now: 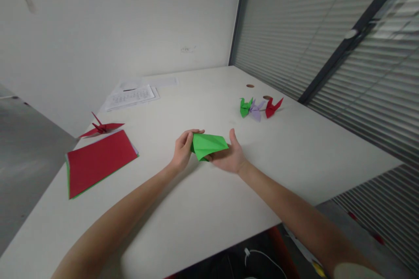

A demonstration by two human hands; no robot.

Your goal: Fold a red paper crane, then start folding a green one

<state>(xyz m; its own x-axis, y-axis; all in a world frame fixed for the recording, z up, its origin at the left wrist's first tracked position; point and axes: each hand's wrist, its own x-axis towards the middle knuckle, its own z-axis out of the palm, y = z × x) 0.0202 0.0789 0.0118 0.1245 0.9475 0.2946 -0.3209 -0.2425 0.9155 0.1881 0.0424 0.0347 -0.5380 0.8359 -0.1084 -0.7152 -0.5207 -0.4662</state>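
A partly folded sheet of green origami paper (209, 143) is held above the middle of the white table. My left hand (183, 148) pinches its left end, thumb in front and fingers behind. On the other side, my right hand (231, 156) supports the paper from below. Its fingers reach under the lower edge and are partly hidden, while its thumb points up, apart from the paper. One flap of the paper hangs toward me, and the underside cannot be seen.
On the left lies a stack of coloured paper (101, 161), red on top, with a red paper crane (102, 127) behind it. Printed sheets (131, 97) lie farther back. Green (245, 107), lilac (256, 110) and red (273, 108) paper cranes stand right, near window blinds (278, 30).
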